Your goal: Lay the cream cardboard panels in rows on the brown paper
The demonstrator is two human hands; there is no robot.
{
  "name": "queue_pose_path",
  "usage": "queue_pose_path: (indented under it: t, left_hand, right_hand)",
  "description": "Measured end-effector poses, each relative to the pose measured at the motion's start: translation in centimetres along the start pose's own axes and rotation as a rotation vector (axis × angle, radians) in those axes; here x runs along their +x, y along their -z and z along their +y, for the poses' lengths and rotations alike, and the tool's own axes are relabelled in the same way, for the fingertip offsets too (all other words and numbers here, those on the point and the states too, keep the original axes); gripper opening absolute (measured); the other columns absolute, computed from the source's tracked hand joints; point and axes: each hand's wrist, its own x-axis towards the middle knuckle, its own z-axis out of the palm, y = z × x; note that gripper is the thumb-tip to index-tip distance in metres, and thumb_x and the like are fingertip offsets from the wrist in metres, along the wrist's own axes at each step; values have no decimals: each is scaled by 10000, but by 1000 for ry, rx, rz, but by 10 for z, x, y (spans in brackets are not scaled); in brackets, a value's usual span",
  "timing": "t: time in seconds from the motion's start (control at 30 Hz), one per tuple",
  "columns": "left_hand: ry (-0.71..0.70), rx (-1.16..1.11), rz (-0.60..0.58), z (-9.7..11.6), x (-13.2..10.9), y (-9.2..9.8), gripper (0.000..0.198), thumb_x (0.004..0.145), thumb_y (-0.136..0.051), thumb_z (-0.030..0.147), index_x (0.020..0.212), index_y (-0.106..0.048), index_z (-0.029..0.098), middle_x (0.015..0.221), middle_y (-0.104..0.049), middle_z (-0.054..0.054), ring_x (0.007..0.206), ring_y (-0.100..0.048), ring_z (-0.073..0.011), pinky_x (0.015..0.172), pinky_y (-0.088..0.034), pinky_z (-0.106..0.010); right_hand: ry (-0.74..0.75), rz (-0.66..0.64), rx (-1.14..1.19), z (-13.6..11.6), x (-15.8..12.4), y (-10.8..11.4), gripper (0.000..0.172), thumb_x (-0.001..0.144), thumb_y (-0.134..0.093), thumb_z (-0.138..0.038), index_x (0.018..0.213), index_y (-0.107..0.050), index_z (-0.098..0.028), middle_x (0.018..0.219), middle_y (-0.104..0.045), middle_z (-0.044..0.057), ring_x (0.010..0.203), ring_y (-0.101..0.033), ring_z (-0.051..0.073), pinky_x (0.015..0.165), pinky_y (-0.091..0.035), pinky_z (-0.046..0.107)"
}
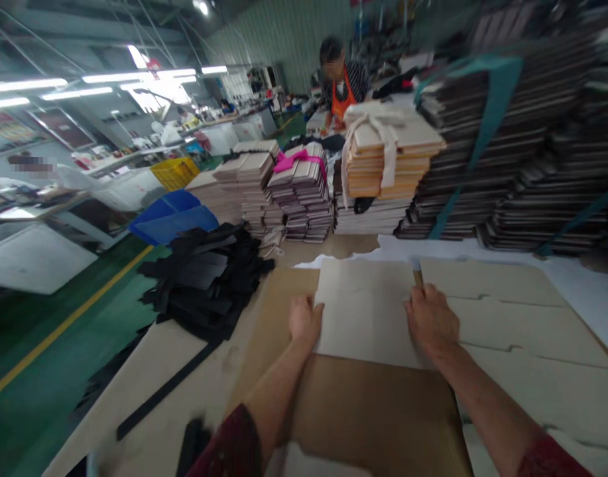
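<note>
A light beige rectangular panel (368,311) lies over a brown board (373,404) on the table in front of me. At its left edge, my left hand (305,319) is closed, with the thumb along the rim. My right hand (431,319) grips the opposite edge, its fingers curled. Whether the panel is card or stiff cloth I cannot make out. Right of my right hand, similar beige pieces (522,324) lie in overlapping rows. Part of another pale piece (316,462) shows at the bottom, between my forearms.
Black strips (204,278) are heaped at the left, beside a blue bin (172,215). Tied stacks of panels (301,192) line the table's back, including a cream-tied bundle (393,156). Tall dark stacks (507,146) rise at right. A person in an orange apron (341,99) stands beyond.
</note>
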Motion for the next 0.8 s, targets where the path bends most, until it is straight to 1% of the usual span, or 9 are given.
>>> queue_pose_path:
  t: [0.1,0.13,0.2,0.3,0.37,0.43,0.53,0.7,0.8]
  left_hand:
    - [-42,66,-83,-7,-18,22,452,813,-665,284,1211,-540,109,1239,-537,-161,1052,-576,-227,903,-450,-330]
    - [-63,77,-144,-14,-28,34,452,830,-656,293,1229,-543,113,1243,-549,-149,1074,-574,-218,932,-445,-320]
    - [-105,95,-291,-30,-58,66,433,825,-675,313,1213,-585,143,1200,-607,-109,1090,-582,-210,972,-437,-313]
    - [-161,142,-489,-60,-120,118,636,607,-859,355,1184,-644,198,1191,-649,-83,1159,-558,-280,1043,-407,-397]
    - [-145,317,-600,-81,-163,142,1048,413,-934,367,1367,-519,239,1430,-503,-124,1327,-405,-390,1112,-303,-557]
    - [-87,499,-682,-102,-197,154,1293,345,-948,349,1487,-348,257,1562,-322,-144,1426,-250,-422,1140,-206,-622]
    - [-13,583,-710,-119,-223,156,1313,387,-937,384,1517,-278,268,1613,-195,-124,1484,-113,-389,1176,-137,-594]
    - [-3,545,-716,-123,-227,155,1302,390,-934,423,1513,-296,254,1613,-192,-110,1496,-75,-361,1200,-106,-558]
    - [-66,495,-602,-138,-233,155,1260,349,-944,417,1472,-394,260,1596,-251,-119,1484,-129,-386,1196,-144,-553]
  right_hand:
    - [13,30,168,0,-31,11,297,905,-534,-292,1166,-572,-155,1167,-583,146,1016,-581,264,737,-482,332]
    - [37,-35,278,-1,-50,12,322,905,-515,-310,1187,-566,-163,1130,-610,126,969,-602,248,749,-483,336]
    - [76,-282,500,-6,-103,11,326,894,-491,-377,1153,-587,-203,963,-665,65,816,-633,217,724,-488,337]
    - [157,-549,695,-21,-202,2,507,875,-480,-574,1234,-556,-224,1058,-660,78,764,-643,205,707,-519,340]
    - [169,-525,689,-37,-258,-8,614,860,-477,-607,1332,-483,-214,1213,-607,129,862,-659,246,727,-534,368]
    - [160,-400,626,-55,-292,-17,674,839,-499,-610,1365,-439,-194,1259,-571,160,1021,-632,313,760,-537,404]
    - [122,-242,553,-73,-307,-28,600,879,-447,-587,1317,-466,-177,1180,-591,171,1031,-620,337,764,-536,427]
    - [114,-32,697,-70,-303,-37,428,925,-424,-587,1006,-605,-208,1036,-645,134,951,-641,276,790,-534,374]
    - [138,-84,924,-69,-312,-31,434,949,-399,-571,749,-567,-225,825,-649,69,772,-631,199,706,-513,284]
